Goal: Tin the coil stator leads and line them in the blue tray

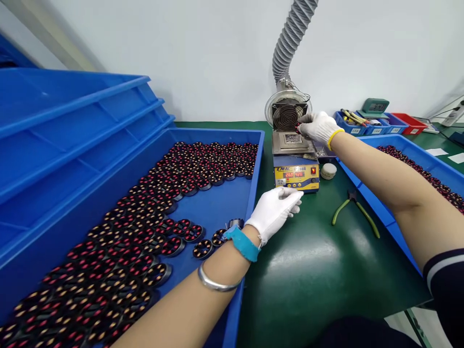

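Observation:
My right hand (318, 128), in a white glove with a yellow cuff, pinches a small wound motor stator (297, 127) just above the solder pot (293, 139). Only a dark and red edge of that stator shows past the fingers. In front of the yellow-and-blue control panel (296, 175) is my left hand (276, 209), also gloved in white. Its fingers are pressed together, and anything between them is hidden. Several black ring-shaped stators (194, 233) with red and copper-coloured windings fill much of the large blue tray (217, 199) on the left.
A grey flexible duct (290, 41) rises behind the pot. Green-handled pliers (355, 210) and a round pale pad (328, 171) lie on the green table (308, 270). Another blue tray (380, 141) stands right, below small bins (395, 123). Blue trays (79, 111) are stacked left.

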The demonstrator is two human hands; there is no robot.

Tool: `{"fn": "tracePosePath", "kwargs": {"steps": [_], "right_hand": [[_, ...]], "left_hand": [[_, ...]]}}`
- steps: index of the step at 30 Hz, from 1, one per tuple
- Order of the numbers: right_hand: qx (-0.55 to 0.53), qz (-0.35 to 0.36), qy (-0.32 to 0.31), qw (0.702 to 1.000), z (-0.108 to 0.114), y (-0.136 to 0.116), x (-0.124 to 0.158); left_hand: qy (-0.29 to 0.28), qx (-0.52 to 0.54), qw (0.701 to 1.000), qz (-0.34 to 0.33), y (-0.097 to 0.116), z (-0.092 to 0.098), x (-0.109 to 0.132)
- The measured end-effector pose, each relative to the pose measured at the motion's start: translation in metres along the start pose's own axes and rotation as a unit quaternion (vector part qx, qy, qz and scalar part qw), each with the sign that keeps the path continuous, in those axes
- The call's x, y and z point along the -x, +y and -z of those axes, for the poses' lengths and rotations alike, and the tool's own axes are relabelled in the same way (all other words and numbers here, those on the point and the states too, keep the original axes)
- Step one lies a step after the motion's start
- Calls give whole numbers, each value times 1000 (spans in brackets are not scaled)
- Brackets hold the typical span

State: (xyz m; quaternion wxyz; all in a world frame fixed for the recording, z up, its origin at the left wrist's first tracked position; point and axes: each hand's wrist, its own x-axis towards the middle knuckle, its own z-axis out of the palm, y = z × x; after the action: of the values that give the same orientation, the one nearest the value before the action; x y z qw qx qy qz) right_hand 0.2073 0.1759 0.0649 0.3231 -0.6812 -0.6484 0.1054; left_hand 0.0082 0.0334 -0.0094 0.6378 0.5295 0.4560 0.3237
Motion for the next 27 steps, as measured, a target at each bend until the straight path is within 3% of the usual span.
{"fn": "tracePosePath", "kwargs": {"steps": [5,13,27], "right_hand": [[77,33,39,996,-16,4,-20],[115,37,34,992,-29,10,-18],[35,30,38,998,-7,6,-24]], "left_hand": [[-32,-15,999,13,0,-2,1],[-46,-39,998,9,-3,-2,2],[-51,-53,997,9,-3,-1,1]]}}
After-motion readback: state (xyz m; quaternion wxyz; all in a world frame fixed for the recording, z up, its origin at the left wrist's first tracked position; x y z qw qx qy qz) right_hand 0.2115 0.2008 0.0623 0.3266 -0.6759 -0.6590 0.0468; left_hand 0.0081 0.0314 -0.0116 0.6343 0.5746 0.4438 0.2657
